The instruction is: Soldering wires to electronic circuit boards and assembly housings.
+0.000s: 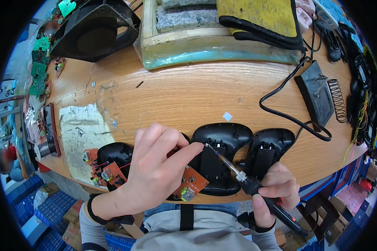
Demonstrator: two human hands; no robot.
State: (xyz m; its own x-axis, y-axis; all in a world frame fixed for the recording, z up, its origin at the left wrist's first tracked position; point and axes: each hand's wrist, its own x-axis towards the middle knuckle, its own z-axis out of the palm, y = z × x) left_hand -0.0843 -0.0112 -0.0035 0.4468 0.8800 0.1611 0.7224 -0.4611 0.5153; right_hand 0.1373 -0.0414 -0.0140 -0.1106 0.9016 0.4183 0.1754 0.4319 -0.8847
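in the head view, our right hand (278,192) grips the iron (251,185) by its handle, probably for safety, tip near the black shell's (232,131) contact. the shell rests inner side up on the table (188,96), likely for access. our left hand (155,171) reaches there; we cannot tell whether its fingers pinch anything.

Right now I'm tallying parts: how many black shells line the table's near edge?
3 clear: the left shell beside the left hand, the middle shell under the iron, the right shell. Another seems partly hidden by that hand.
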